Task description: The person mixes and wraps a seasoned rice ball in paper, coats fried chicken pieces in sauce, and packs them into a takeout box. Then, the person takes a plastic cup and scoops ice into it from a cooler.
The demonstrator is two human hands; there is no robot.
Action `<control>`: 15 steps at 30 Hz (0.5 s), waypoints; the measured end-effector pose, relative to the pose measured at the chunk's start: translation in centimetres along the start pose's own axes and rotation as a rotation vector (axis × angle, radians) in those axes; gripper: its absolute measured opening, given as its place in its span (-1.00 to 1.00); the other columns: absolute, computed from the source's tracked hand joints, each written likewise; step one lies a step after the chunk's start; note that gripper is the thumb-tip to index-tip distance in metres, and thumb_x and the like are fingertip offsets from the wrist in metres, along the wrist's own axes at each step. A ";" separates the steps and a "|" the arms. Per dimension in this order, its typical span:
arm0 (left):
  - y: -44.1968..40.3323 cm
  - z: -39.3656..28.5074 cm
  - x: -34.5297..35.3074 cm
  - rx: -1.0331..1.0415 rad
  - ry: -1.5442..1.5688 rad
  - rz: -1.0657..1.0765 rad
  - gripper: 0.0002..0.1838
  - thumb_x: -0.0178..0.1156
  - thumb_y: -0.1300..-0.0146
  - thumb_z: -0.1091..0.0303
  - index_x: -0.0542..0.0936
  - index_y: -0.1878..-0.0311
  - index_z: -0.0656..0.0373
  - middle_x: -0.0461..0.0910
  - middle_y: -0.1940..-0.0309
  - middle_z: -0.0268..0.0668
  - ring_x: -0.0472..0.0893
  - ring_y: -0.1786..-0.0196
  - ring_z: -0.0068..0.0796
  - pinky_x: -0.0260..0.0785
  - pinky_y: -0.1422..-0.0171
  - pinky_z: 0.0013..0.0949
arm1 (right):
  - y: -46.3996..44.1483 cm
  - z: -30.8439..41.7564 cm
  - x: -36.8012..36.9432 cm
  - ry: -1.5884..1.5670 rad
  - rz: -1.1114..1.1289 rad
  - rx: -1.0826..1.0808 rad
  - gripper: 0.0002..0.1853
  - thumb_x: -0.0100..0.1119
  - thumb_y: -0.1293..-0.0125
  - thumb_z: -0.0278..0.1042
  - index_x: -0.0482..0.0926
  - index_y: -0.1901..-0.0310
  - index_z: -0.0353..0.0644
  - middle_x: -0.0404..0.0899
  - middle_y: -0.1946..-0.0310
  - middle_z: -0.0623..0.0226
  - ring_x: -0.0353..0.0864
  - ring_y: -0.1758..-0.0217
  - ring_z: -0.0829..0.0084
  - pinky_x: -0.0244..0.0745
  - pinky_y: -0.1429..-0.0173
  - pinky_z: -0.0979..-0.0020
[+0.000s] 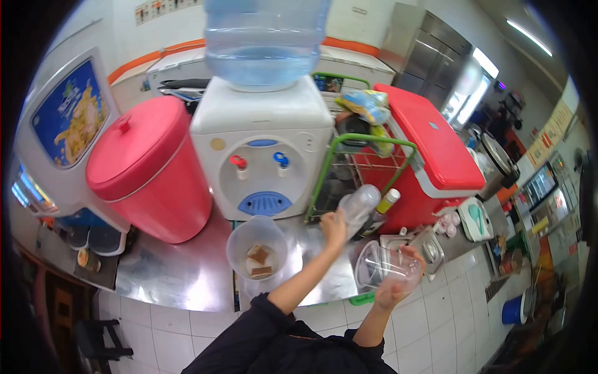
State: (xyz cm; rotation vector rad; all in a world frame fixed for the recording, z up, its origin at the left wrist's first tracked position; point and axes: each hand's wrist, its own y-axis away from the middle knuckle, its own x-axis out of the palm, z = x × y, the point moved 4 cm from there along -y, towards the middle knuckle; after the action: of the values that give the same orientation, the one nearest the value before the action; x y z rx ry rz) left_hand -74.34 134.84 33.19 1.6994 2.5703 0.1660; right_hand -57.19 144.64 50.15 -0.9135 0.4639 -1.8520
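My left hand [334,228] is closed on a clear cylindrical container [363,201], held tilted in front of the green rack. Its exact kind is blurred. In my right hand [398,283] is a clear plastic cup [398,265], tipped on its side, with fingers around its far side and base. A translucent plastic tub [232,252] stands on the steel counter to the left of my left arm. Flat brown pieces [260,255] lie at its bottom. Just behind the left hand's container is a dark bottle with a yellow-green neck [389,201].
A white water dispenser [261,115] stands behind the tub, with a red lidded bucket [152,168] to its left. The green wire rack [372,138] and a red cooler box [430,143] are to its right. Steel pans with lids [430,244] sit at the counter's right end.
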 end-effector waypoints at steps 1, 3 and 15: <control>2.6 -1.6 -1.9 0.093 0.222 0.155 -0.44 0.06 -0.21 -0.05 0.33 0.00 0.29 0.31 -0.02 0.01 0.28 -0.13 -0.21 0.15 -0.15 -0.17 | 0.1 -0.6 1.3 -0.141 -0.070 0.079 -0.18 0.38 0.12 0.09 0.25 -0.08 -0.27 0.34 0.01 0.12 0.31 -0.16 0.21 0.29 -0.22 0.15; 9.2 -9.2 -8.8 0.145 0.812 0.662 -0.22 0.12 -0.13 -0.15 0.17 -0.21 0.27 0.19 -0.18 0.01 0.15 -0.28 -0.20 0.05 -0.28 -0.16 | 0.6 -1.9 4.5 -0.212 -0.046 0.212 -0.16 0.19 0.06 0.30 0.30 -0.07 -0.28 0.30 -0.03 0.17 0.25 -0.19 0.26 0.28 -0.20 0.19; 5.5 -18.1 -58.9 1.131 0.154 -0.330 -0.53 0.38 0.12 0.42 0.46 0.11 0.32 0.50 0.37 -0.20 0.53 0.38 -0.39 0.41 0.24 -0.38 | 3.6 -5.3 57.3 0.387 0.985 -0.460 -0.49 0.23 -0.06 0.01 0.45 0.10 -0.23 0.45 0.17 0.15 0.46 0.10 0.15 0.40 0.10 0.19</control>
State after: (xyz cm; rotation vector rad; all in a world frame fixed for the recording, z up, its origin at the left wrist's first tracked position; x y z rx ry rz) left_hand -48.09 81.72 51.05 1.3543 3.2340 -1.4592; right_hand -72.52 91.54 66.49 -0.4397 1.3428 -0.9952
